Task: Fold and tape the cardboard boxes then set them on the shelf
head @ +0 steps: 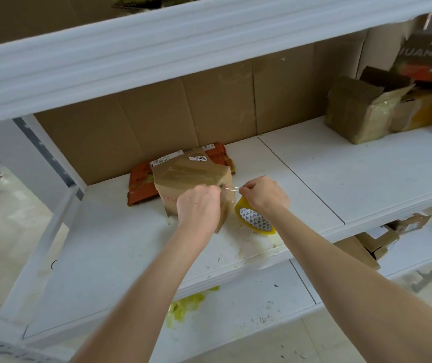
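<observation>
A small brown cardboard box (188, 176), taped over its top and bearing white labels, stands on the white shelf board (120, 247). My left hand (199, 208) is curled against the box's near right corner and pinches the tape there. My right hand (263, 193) pinches the other end of a thin stretched strand of clear tape (231, 189) that runs between the two hands. A yellow tape roll (255, 220) with a patterned core sits under my right wrist, just right of the box.
An orange-red flattened carton (141, 184) lies behind and left of the box. Crumpled brown boxes (366, 108) stand at the shelf's back right. Cardboard sheets line the shelf's back. Above runs a white shelf beam (183, 48); below, a lower shelf holds yellow tape scraps (186, 305) and more boxes (374, 244).
</observation>
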The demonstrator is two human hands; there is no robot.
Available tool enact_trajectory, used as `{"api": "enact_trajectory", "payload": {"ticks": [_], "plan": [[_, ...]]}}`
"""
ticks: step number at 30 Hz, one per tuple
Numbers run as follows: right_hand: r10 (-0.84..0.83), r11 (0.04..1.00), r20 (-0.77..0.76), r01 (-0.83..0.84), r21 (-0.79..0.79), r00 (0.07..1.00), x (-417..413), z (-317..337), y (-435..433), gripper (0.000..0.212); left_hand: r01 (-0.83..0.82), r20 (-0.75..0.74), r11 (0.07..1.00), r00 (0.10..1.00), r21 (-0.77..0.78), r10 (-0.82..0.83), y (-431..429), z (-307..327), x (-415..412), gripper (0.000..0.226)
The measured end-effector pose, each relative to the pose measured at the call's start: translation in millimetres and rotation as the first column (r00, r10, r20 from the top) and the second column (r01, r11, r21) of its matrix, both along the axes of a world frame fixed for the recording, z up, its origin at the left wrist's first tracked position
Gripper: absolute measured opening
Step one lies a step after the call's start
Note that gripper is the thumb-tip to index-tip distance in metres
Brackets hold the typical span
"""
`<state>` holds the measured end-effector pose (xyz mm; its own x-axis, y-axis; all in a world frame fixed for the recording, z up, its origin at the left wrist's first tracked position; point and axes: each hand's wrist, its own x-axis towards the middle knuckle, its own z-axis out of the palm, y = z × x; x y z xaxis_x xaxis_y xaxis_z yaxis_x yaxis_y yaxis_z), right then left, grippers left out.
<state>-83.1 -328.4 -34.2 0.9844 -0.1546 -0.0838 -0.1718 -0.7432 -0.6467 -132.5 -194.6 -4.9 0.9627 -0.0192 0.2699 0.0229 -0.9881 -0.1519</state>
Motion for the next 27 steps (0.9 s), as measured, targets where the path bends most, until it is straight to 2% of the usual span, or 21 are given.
{"api": "enact_trajectory", "payload": {"ticks": [3,5,10,14,16,19,21,23,27], "plan": [[0.012,0.999,0.015,-0.013,0.045,1.0,-1,0,-7,0.023,-0.058,-0.13,0.994,0.989,0.092,0.07,2,-6,-1,0.032],[0.013,0.996,0.036,-0.016,0.092,0.999,-2,-3,-14,0.022,-0.027,-0.127,0.999,0.991,0.042,0.033,9,-17,-6,0.037],[-0.052,0.971,0.162,0.012,0.241,0.985,2,-4,-25,0.014,0.078,0.088,0.978,0.994,-0.192,-0.062,12,-24,-16,0.025],[-0.097,0.955,0.258,0.017,0.298,0.961,11,1,-30,0.03,0.162,0.233,0.855,0.971,-0.493,-0.05,21,-16,-31,0.02],[-0.082,0.966,0.281,0.007,0.258,0.956,17,3,-31,0.034,0.179,0.323,0.809,0.946,-0.559,0.014,33,-13,-38,0.017],[-0.039,0.996,0.306,0.013,0.087,0.951,26,2,-31,0.029,0.125,0.41,0.789,0.896,-0.602,0.171,69,-17,-39,0.014],[-0.003,0.998,0.274,0.02,-0.06,0.962,31,0,-30,0.029,-0.029,0.327,0.76,0.892,-0.649,0.313,103,-30,-33,0.017],[0.024,0.987,0.235,0.015,-0.161,0.972,34,-5,-27,0.033,-0.219,0.159,0.712,0.892,-0.667,0.423,134,-48,-27,0.019],[0.024,0.976,0.22,0.024,-0.216,0.975,38,-17,-23,0.03,-0.392,-0.057,0.699,0.891,-0.598,0.45,170,-89,-21,0.019]]}}
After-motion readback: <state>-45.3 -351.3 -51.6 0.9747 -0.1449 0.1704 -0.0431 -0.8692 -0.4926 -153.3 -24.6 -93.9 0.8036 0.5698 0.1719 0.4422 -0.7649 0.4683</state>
